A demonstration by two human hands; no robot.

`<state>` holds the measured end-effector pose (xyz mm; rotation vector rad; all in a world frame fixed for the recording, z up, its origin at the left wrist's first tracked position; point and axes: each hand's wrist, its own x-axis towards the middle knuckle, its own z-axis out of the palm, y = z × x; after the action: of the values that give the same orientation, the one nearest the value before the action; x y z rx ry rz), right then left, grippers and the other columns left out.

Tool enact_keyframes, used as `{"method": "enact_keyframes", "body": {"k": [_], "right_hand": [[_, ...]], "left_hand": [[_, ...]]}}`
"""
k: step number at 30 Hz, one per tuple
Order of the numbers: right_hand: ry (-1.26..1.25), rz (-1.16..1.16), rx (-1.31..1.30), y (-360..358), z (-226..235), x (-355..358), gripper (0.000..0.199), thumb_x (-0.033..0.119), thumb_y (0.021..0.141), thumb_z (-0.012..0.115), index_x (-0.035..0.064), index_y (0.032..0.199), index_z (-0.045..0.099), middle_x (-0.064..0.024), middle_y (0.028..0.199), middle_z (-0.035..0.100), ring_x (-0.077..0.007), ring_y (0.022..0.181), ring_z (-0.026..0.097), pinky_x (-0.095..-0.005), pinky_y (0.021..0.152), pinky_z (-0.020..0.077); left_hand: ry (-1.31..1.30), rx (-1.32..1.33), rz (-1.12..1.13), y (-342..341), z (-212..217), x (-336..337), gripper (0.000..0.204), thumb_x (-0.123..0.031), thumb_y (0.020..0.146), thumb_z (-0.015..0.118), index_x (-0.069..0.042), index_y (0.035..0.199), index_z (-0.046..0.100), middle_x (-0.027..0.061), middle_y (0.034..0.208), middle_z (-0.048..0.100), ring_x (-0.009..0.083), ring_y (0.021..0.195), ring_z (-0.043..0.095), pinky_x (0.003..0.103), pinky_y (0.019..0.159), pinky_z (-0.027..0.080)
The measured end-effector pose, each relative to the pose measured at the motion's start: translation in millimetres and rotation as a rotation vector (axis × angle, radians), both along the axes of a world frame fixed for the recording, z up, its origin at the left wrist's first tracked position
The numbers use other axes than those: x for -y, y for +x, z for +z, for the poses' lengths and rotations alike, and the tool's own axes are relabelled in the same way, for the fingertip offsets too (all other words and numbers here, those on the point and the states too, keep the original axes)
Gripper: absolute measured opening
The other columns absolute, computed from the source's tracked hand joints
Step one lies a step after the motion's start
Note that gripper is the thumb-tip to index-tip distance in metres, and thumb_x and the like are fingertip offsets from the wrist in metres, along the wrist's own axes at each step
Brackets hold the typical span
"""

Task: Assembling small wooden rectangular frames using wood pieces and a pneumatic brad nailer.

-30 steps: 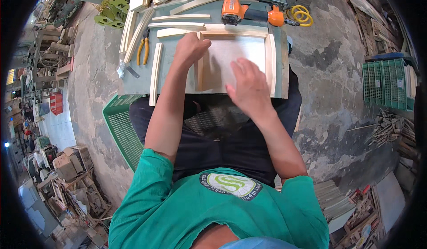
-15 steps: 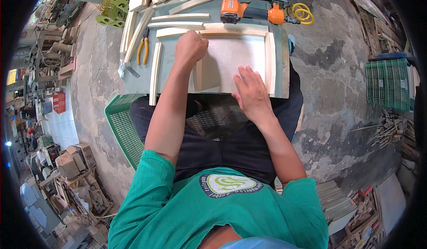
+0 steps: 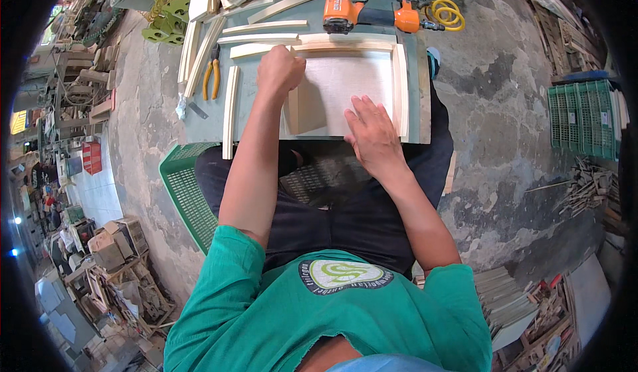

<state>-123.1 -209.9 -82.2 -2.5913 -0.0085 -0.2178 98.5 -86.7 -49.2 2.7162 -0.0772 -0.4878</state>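
Note:
A shallow wooden frame (image 3: 349, 40) with a pale panel (image 3: 339, 73) inside lies on the table in front of me. At its far left corner my left hand (image 3: 281, 69) is closed round the end of the left wooden side piece (image 3: 296, 113). My palm and fingers hide the joint there. Flat on the panel's near right part rests my right hand (image 3: 373, 132), fingers stretched out, beside the right side strip (image 3: 400, 86). An orange and black nail gun (image 3: 372, 16) lies just beyond the frame.
Loose wooden strips (image 3: 230, 113) lie left of and beyond the frame. Orange-handled pliers (image 3: 211, 79) and a small metal blade (image 3: 198, 111) are at the table's left. A yellow coiled hose (image 3: 448, 15) joins the nail gun. A green crate (image 3: 189, 192) stands below the table.
The whole view has shifted slightly. Both hands keep nearly the same places on the frame and panel.

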Motion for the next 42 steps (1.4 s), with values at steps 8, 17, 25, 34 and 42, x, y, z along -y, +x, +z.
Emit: {"method": "enact_keyframes", "body": {"k": [8, 17, 25, 34, 42], "right_hand": [[-0.034, -0.031, 0.056, 0.4, 1.7, -1.4, 0.043, 0.008, 0.082, 0.072, 0.0014, 0.123, 0.061, -0.0188, 0.139, 0.052, -0.0354, 0.134, 0.047, -0.0478, 0.11, 0.0398], [0.074, -0.61, 0.006, 27.4, 71.2, 37.2, 0.047, 0.022, 0.082, 0.071, 0.0015, 0.123, 0.057, -0.0209, 0.121, 0.06, -0.0399, 0.108, 0.062, -0.048, 0.093, 0.0505], [0.113, -0.632, -0.434, 43.2, 61.6, 52.6, 0.036, 0.016, 0.091, 0.056, -0.0023, 0.122, 0.054, -0.0222, 0.127, 0.056, -0.0421, 0.116, 0.059, -0.0498, 0.097, 0.0491], [0.098, -0.663, -0.434, 45.4, 58.3, 51.8, 0.038, 0.017, 0.089, 0.053, -0.0014, 0.123, 0.055, -0.0219, 0.126, 0.058, -0.043, 0.115, 0.06, -0.0518, 0.097, 0.0482], [0.057, -0.596, -0.353, 43.9, 42.1, 59.2, 0.043, 0.021, 0.09, 0.051, 0.0012, 0.128, 0.054, -0.0234, 0.128, 0.057, -0.0439, 0.115, 0.059, -0.0533, 0.098, 0.0468]], "left_hand": [[0.009, 0.0, 0.005, -0.2, 2.6, 4.5, 0.033, -0.022, 0.084, 0.064, 0.004, 0.101, 0.071, 0.0267, 0.102, 0.071, 0.0411, 0.099, 0.069, 0.048, 0.087, 0.054], [0.005, -0.062, 0.003, 0.9, 12.4, 1.8, 0.036, -0.026, 0.085, 0.065, 0.005, 0.104, 0.069, 0.0259, 0.098, 0.071, 0.0399, 0.082, 0.071, 0.046, 0.074, 0.057], [0.036, 0.042, -0.052, 2.6, -0.4, -0.5, 0.036, -0.025, 0.084, 0.064, 0.005, 0.105, 0.069, 0.027, 0.103, 0.071, 0.0414, 0.098, 0.069, 0.047, 0.086, 0.055], [0.05, 0.022, -0.058, 1.1, 1.7, 4.0, 0.033, -0.023, 0.084, 0.063, 0.004, 0.102, 0.07, 0.0283, 0.105, 0.07, 0.0436, 0.101, 0.067, 0.048, 0.088, 0.054], [-0.027, 0.088, -0.122, 1.4, -6.3, -5.8, 0.036, -0.028, 0.087, 0.062, 0.006, 0.097, 0.07, 0.0288, 0.103, 0.069, 0.0434, 0.1, 0.067, 0.049, 0.089, 0.053]]}}
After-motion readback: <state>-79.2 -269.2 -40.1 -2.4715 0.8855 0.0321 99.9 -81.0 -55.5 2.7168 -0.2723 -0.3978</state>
